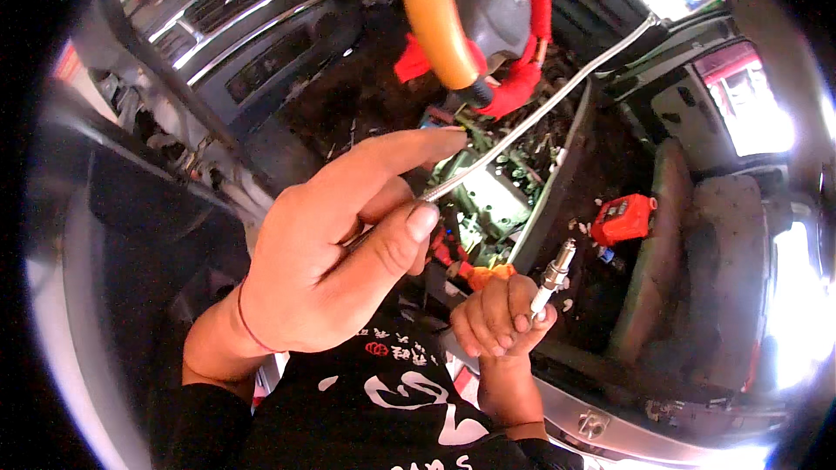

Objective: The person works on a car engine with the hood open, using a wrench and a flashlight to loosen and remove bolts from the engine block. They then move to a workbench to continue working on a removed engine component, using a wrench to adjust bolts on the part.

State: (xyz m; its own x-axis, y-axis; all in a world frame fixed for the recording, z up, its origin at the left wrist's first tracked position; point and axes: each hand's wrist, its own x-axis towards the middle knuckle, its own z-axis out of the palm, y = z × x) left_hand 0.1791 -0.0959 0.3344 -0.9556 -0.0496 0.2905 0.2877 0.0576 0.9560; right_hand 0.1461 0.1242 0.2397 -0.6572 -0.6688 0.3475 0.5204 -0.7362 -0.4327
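My left hand (326, 248) is large in the middle of the view. Its thumb and fingers are closed on a thin, silvery, flexible-looking rod (540, 110), which slants up and right to a small tip near the vehicle's far side. Lower and to the right, my right hand (501, 313) has its fingers curled around a spark plug (555, 278). The plug's white ceramic part is in the grip, and its metal threaded end points up. Below the rod lies an exposed engine (492, 200) with a pale cover, partly hidden behind my left hand.
A steering wheel (435, 17) with orange and red wrapping juts in above the engine. To the right, a red plastic container (623, 218) lies on dark flooring beside a seat (714, 261). A vehicle door panel (231, 30) is at upper left.
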